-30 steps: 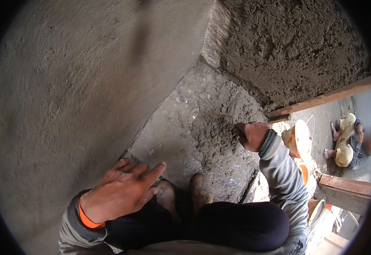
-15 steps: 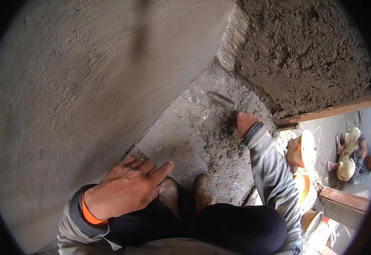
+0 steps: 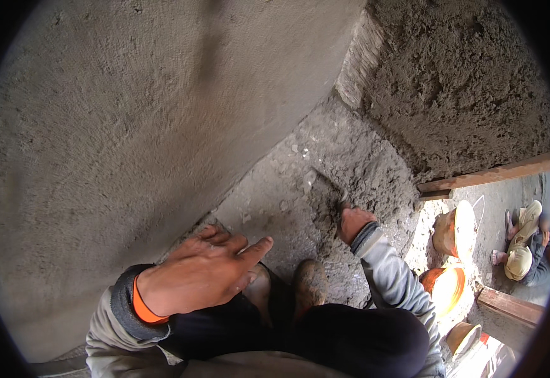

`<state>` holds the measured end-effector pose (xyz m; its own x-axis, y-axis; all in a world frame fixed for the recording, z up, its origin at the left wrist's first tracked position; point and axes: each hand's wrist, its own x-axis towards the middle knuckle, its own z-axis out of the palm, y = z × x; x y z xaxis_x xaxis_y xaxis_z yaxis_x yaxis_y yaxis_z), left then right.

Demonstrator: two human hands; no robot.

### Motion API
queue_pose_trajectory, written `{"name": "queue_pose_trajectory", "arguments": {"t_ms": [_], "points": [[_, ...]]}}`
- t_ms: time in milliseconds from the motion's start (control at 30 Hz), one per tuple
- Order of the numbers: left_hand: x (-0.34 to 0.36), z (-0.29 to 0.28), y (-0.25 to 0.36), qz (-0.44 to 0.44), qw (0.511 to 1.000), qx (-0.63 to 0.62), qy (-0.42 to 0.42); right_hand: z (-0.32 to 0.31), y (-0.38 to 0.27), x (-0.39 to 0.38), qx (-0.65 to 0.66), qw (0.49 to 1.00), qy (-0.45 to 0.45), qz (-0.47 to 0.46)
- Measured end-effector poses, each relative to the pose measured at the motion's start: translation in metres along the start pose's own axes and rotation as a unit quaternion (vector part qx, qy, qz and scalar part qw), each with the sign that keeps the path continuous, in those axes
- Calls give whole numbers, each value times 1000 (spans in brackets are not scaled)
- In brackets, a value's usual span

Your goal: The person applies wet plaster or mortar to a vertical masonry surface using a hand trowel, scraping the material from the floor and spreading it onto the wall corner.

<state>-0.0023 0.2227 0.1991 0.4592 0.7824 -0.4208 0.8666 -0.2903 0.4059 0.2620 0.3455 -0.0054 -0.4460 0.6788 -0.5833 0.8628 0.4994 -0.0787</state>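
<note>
In my right hand (image 3: pixel 355 223) is the handle of a mortar-covered trowel (image 3: pixel 329 181). Its blade lies low against the wet mortar (image 3: pixel 369 160) on the floor, pointing away to the upper left, and grey mortar smears hide much of its outline. My fingers are closed round the grip. My left hand (image 3: pixel 205 271) is raised above my left knee, back of the hand up, thumb apart and fingers loosely bent, holding nothing. It is nearest to the foot of the smooth plastered wall (image 3: pixel 161 113); I cannot tell whether it touches.
Rough fresh mortar (image 3: pixel 457 94) covers the wall at upper right, edged by a wooden board (image 3: pixel 489 173). Buckets (image 3: pixel 448 233) and an orange basin (image 3: pixel 448 286) stand on the lower level at right. Another person (image 3: pixel 523 249) sits beyond them. My shoes (image 3: pixel 309 283) are close to the mortar.
My right hand has drawn the trowel nearer to me and slightly left across the floor mortar. My left hand keeps much the same pose. The view has shifted a little.
</note>
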Motion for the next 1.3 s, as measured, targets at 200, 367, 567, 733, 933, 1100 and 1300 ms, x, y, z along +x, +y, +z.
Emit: {"name": "queue_pose_trajectory", "arguments": {"t_ms": [200, 367, 567, 733, 933, 1100, 1300], "points": [[-6, 6, -2, -16, 1000, 8, 1, -18, -11, 10, 181, 981, 34, -60], [-2, 1, 4, -14, 1000, 9, -1, 16, 1, 61, 168, 974, 152, -5], [-11, 5, 4, -36, 999, 10, 10, 66, -13, 31, 235, 955, 98, -153], [-9, -2, 8, -39, 999, 5, 0, 40, 6, 57, 233, 962, 133, -48], [-1, -3, 10, -37, 999, 12, -18, 7, 4, 90, 167, 981, 96, -6], [-16, 3, 0, -55, 998, 13, 33, 32, -23, 43, 73, 979, -81, -171], [-23, -30, -3, -92, 988, -6, 123, 58, -11, 36, 287, 944, 155, -56]]}}
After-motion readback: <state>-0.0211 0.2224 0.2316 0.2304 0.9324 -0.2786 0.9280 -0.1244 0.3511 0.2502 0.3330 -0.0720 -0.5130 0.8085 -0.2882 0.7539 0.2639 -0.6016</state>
